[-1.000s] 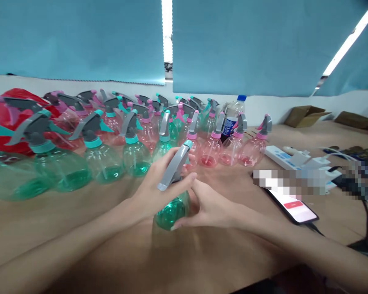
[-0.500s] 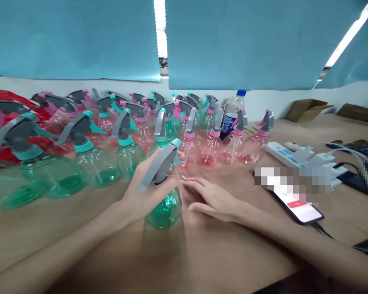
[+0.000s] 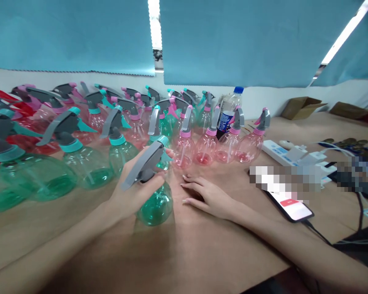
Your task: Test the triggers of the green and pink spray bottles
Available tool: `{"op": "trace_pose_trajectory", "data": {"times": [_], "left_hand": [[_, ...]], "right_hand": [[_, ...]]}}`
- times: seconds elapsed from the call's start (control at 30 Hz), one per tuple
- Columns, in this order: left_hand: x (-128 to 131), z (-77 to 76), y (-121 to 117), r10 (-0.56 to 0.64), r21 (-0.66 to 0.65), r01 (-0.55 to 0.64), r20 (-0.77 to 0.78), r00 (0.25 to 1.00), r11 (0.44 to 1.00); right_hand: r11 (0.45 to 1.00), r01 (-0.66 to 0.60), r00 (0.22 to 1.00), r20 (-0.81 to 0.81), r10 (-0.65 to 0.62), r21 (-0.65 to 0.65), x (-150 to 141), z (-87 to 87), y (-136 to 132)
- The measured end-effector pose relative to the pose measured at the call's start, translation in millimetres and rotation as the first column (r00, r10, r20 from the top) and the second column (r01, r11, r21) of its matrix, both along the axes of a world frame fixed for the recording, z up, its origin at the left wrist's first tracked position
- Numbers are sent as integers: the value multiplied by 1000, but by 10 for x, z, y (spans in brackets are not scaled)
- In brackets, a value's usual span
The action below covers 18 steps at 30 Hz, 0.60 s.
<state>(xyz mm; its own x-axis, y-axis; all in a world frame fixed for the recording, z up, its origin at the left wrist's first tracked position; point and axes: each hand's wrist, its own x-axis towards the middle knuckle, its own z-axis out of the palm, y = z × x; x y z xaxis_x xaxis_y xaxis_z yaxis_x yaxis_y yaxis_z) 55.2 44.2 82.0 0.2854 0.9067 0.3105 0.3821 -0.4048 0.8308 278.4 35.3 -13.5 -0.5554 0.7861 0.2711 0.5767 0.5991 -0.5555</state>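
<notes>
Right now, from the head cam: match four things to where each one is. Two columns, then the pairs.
Things:
1. left hand
2. right hand
3. phone
4. blue-capped bottle

Places:
A. standing behind the pink spray bottles
B. resting on the table
C. wrapped around a green spray bottle
D. lying cabled near a power strip

Pairs: 1-C, 2-B, 3-D, 4-A
</notes>
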Motion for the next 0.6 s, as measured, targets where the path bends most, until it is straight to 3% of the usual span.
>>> {"op": "trace_pose_trajectory", "data": {"times": [0.27, 0.6], "left_hand": [[19, -20, 6, 4, 9, -4, -9, 1000, 1000], [28, 24, -6, -74, 9, 74, 33, 997, 997]], "right_hand": [[999, 29, 999, 35, -30, 16, -7, -40, -14], [996, 45, 990, 131, -56, 81, -4, -46, -26]]}}
